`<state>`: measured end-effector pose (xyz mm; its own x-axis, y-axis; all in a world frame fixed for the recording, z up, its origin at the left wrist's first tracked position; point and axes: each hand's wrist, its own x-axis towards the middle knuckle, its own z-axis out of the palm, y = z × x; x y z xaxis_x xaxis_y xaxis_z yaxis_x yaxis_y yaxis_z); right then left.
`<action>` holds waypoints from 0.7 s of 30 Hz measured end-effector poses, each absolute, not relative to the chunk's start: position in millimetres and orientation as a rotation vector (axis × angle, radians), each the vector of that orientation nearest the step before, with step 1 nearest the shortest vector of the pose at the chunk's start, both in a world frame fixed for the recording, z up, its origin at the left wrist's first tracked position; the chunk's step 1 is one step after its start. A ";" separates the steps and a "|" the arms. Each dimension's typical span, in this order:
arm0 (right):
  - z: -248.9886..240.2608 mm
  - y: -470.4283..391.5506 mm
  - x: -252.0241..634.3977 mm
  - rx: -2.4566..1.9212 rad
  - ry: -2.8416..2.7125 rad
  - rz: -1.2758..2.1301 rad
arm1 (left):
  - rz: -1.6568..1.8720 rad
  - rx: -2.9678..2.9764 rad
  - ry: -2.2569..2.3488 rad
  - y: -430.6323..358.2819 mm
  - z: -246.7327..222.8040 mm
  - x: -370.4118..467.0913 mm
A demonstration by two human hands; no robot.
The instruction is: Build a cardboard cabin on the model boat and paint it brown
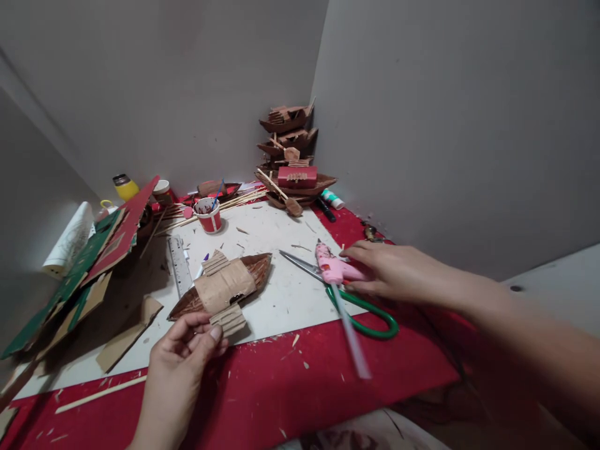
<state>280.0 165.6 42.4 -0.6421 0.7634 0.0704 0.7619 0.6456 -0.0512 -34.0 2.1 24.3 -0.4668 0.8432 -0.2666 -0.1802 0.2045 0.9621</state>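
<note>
My left hand (182, 359) is closed, pinching a small piece of corrugated cardboard (229, 320) between thumb and fingers. Just behind it lies a model boat (187, 303), its brown hull topped by a curved cardboard roof (225, 284). Another corrugated strip (215, 262) sits at the roof's far side. On the right, my right hand (379, 267) has its fingers around the handle of a pink glue gun (332, 269). A translucent glue stick (349, 334) juts from the gun's back, above green-handled scissors (375, 322).
Several finished boats (295, 178) are stacked in the back corner. A red-and-white paint cup (209, 215) holds a blue brush. Cardboard sheets (94, 275) lean at left, near a ruler (179, 265). Scraps litter the white board (290, 306) and red cloth (281, 375); grey walls enclose the table.
</note>
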 end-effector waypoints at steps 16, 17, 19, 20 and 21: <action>53.8 116.4 164.0 0.137 -2.471 -0.498 | 1.495 0.710 1.426 -4.6 41.9 1.4; 53.5 119.5 164.1 0.134 -2.466 -0.505 | 1.527 0.744 1.466 -6.6 42.0 -1.3; 51.9 125.0 163.2 0.122 -2.455 -0.528 | 1.616 0.806 1.564 -9.4 41.1 -8.5; 50.4 127.4 161.8 0.125 -2.444 -0.541 | 1.653 0.819 1.604 -9.9 40.2 -12.2; 48.7 129.7 159.7 0.134 -2.434 -0.551 | 1.671 0.819 1.627 -9.6 39.2 -15.4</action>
<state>159.7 129.7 48.7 -0.7957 -0.2258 0.5621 0.0384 0.9073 0.4187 -15.4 -9.6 39.2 -0.5880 0.8088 -0.0092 -0.0305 -0.0108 0.9995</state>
